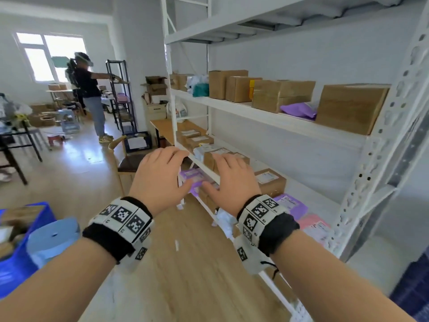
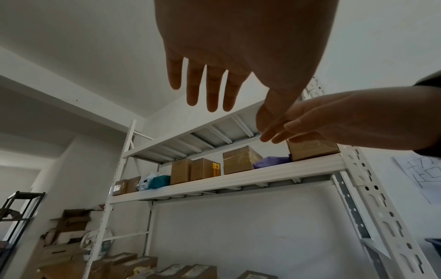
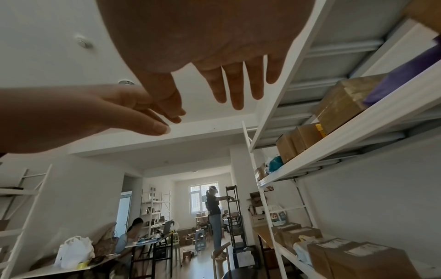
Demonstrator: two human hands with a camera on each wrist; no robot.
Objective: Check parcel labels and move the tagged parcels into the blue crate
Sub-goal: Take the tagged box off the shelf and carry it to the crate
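Observation:
Both my hands reach toward the white shelf rack (image 1: pixel 362 163), empty, with fingers straight. My left hand (image 1: pixel 160 175) hovers at the rack's front edge, and my right hand (image 1: pixel 232 180) hovers beside it over the middle shelf. Labelled cardboard parcels (image 1: pixel 270 182) lie on that shelf, along with a purple mailer (image 1: pixel 290 205) and a pink mailer (image 1: pixel 315 226). A purple parcel (image 1: pixel 195 177) shows between my hands, lower down. The blue crate (image 1: pixel 11 280) stands at my lower left and holds a cardboard box. In the wrist views my left fingers (image 2: pixel 210 85) and right fingers (image 3: pixel 233 81) are spread and hold nothing.
The upper shelf carries large brown boxes (image 1: pixel 350 108) and a purple bag (image 1: pixel 299 110). A wooden chair (image 1: pixel 130 159) stands left of the rack. Another person (image 1: pixel 89 89) works at a black rack (image 1: pixel 120 94) farther back. A dark blue crate (image 1: pixel 413 289) sits at the lower right.

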